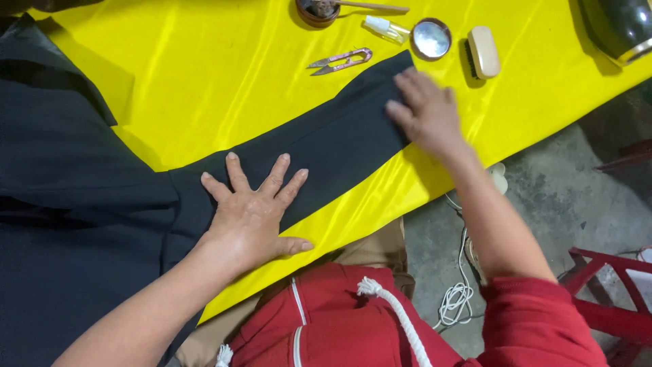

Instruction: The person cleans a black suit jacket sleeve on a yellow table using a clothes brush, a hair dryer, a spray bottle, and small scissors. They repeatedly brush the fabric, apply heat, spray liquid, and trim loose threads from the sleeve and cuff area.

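Both hands are flat on the dark garment here, nothing actually gripped. Left hand (pixel 252 214) has its fingers spread wide, palm pressing down where the sleeve (pixel 309 160) meets the body of the black garment (pixel 68 204). Right hand (pixel 428 112) is open too, fingers together and a bit blurred, lying on the cuff end of the sleeve. The sleeve lies stretched diagonally over the yellow satin cloth (pixel 204 75) covering the tabletop, cuff pointing toward the far edge. Just beyond the cuff sit a pair of thread snips (pixel 341 60), a small spray bottle (pixel 386 28), a round metal tin (pixel 431 39), a wooden brush (pixel 483 51) and a little bowl with a stick (pixel 316 11) in it. White cord (pixel 456 299) lies coiled on the concrete floor beside a red stool (pixel 611 306). My guess at the risk: that satin looks slippery, so pushing the sleeve outward could make the yellow cloth slide or bunch underneath and leave a crease instead of a flat sleeve. A long sweep with the right hand could also knock into the snips or the tin, since they're near the cuff.
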